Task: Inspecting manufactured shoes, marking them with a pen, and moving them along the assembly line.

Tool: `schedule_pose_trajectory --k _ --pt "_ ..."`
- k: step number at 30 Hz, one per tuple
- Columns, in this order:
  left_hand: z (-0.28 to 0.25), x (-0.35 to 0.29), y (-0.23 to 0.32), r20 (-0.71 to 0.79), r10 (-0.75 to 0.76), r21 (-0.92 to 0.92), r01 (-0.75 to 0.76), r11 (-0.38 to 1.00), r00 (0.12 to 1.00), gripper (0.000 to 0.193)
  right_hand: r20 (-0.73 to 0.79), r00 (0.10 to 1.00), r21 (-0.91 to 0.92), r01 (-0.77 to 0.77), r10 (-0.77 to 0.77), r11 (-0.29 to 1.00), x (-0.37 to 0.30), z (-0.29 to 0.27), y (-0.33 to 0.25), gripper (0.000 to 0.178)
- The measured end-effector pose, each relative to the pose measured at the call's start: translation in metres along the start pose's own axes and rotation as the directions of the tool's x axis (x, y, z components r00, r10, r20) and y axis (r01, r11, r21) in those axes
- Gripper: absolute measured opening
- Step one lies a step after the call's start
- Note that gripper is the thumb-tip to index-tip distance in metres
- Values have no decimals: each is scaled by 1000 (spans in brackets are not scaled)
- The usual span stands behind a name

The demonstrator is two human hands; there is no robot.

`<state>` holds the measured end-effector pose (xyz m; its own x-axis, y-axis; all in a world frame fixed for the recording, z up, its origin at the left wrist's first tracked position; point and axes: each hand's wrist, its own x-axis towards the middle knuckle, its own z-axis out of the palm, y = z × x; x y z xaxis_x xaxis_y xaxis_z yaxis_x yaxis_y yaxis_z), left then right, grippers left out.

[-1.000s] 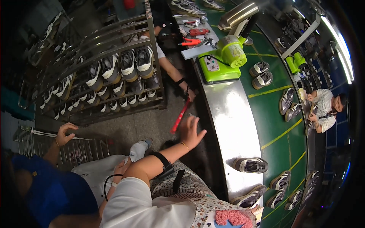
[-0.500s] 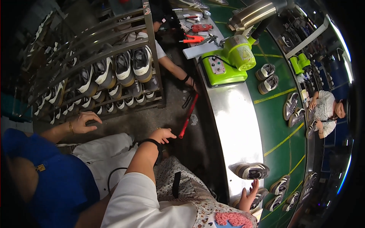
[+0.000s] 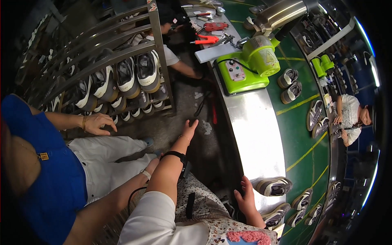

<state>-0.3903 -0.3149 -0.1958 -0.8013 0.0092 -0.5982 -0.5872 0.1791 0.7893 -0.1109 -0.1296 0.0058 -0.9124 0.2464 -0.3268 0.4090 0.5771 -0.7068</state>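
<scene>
My left hand (image 3: 189,131) is stretched out over the dark floor, fingers apart and holding nothing. A black strap with a small device (image 3: 184,165) sits on that forearm. By the bench's near edge my right hand (image 3: 246,199) is open, thumb and fingers spread. Nearest to it, a grey sneaker with white trim (image 3: 274,186) lies on the metal bench (image 3: 255,134). A second sneaker (image 3: 277,215) lies just beyond the right wrist. Past my left hand, part of a red bar (image 3: 214,113) shows low beside the bench; its far end is hidden.
A co-worker in a blue top (image 3: 53,175) stands close on the left. Behind, a metal rack (image 3: 157,53) holds several sneakers. Another person's arm (image 3: 185,69) reaches low beside the bench. A lime-green machine (image 3: 245,77) stands on it. Beyond runs a green belt (image 3: 300,151) with sneakers.
The red bar has shifted right, toward the bench's underside. My left hand has risen away from it. My right hand has drawn back left from the sneakers. The blue-topped co-worker has moved closer.
</scene>
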Motion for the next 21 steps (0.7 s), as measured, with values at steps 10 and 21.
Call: schedule_pose_trajectory --k 10,21 --pt "25 30 -24 112 -42 359 -2 933 993 56 206 977 -40 -47 55 998 -14 -10 15 42" --pt "13 1 -2 112 477 645 -429 632 872 22 265 962 -82 -50 70 995 -24 -13 14 39"
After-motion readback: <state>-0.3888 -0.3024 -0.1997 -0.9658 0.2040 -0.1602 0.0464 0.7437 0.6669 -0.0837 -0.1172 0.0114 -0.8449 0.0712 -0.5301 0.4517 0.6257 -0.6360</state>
